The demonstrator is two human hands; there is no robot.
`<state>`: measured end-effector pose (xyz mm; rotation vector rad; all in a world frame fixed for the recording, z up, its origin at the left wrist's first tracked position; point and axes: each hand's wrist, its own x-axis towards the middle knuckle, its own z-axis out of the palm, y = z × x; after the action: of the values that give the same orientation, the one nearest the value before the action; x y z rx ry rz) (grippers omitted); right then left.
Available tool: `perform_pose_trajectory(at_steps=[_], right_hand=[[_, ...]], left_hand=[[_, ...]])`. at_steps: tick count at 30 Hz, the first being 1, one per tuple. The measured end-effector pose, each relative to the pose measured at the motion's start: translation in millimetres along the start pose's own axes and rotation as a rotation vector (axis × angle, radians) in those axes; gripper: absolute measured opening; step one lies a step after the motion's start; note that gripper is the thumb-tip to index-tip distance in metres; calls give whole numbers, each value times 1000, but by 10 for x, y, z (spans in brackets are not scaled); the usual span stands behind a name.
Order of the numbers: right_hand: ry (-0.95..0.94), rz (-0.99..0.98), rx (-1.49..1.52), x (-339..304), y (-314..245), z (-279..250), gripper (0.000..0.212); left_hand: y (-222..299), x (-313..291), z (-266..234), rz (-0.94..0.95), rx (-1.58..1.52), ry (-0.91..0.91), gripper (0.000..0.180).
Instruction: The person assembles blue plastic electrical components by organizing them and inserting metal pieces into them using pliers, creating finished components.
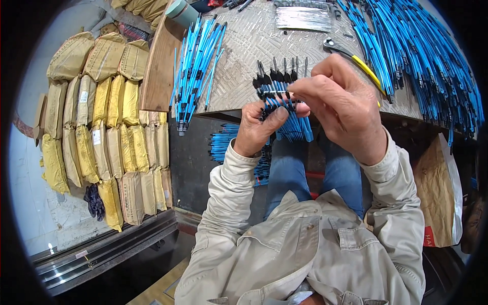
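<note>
My left hand (pixel 259 127) is wrapped round a bundle of thin blue rods (pixel 295 128) with black fittings and thin metal tips, held at the table's front edge above my lap. The tips point away from me and the blue lengths hang toward my knees. Across the black fittings lies a thin whitish tie (pixel 274 92). Thumb and fingers of my right hand (pixel 345 104) are pinched together at the right end of this tie. The fingertips partly cover that end, so how it is fastened cannot be seen.
Blue rods lie on the table at left (pixel 195 66) and in a large heap at right (pixel 406 46). Pliers (pixel 363 68) with a yellow handle and a pack of silvery strips (pixel 303 18) rest between. Wrapped packages (pixel 109 101) stack at far left; a paper bag (pixel 434 188) stands right.
</note>
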<state>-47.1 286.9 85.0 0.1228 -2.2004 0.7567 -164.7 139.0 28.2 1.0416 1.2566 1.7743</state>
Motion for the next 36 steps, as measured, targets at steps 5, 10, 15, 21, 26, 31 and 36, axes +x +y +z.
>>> perform_pose_trajectory(at_steps=[5,10,15,21,26,31,36], right_hand=[[51,53,55,-68,-16,37,29],[11,41,17,-34,-31,-42,31],[-13,21,-59,-9,-62,-60,31],[-21,16,-81,-18,-80,-48,30],[-38,17,-95,-16,-96,-90,30],[-16,1,-79,-56,-77,-7,30],[115,46,-92,-116,-103,116,26]], left_hand=[[9,0,-3,-51,-20,-25,35],[43,-1,4,-85,-119,-32,36],[29,-3,7,-80,-73,-20,37],[-2,-9,-10,-68,-53,-15,35],[-30,-3,-37,-55,-39,-29,31],[-10,-22,-6,-80,-40,1,29],[-57,-15,2,-33,12,35,28]])
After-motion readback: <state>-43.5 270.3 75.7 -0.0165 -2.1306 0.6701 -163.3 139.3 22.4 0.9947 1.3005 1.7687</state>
